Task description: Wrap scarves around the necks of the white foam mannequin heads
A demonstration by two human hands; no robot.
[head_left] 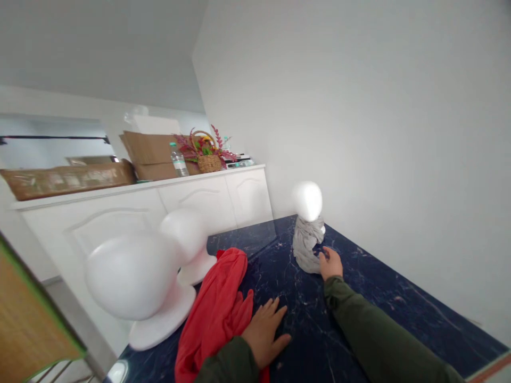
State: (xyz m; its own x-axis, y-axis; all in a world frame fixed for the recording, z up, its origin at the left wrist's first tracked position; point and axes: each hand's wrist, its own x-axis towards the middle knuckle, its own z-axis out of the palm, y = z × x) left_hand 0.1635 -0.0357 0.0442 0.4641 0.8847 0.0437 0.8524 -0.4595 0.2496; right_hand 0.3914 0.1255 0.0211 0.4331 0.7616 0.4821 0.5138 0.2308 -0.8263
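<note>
Nearest, the person's left hand (265,331) lies flat, palm down, on a dark blue marbled tabletop (359,276), fingers spread slightly apart and holding nothing; its thumb side touches the edge of a red scarf (217,308) that lies crumpled in a long heap on the table. Just left of the scarf, a bare white foam mannequin head (133,276) stands on its round base, tilted in this view, with a second bare white foam head (187,239) close behind it. Farther along the table, the right hand (330,263), in a dark green sleeve, reaches out to the base of a third white foam head (307,201), which stands upright near the wall. A grey scarf (306,244) is wrapped around that head's neck and pools at its foot; the right hand's fingers touch this cloth, though whether they pinch it cannot be told. Beyond the table, a white cabinet (207,199) runs along the far wall, bearing cardboard boxes (154,154), a plastic water bottle (179,159) and a wicker basket of flowers (208,154).
</note>
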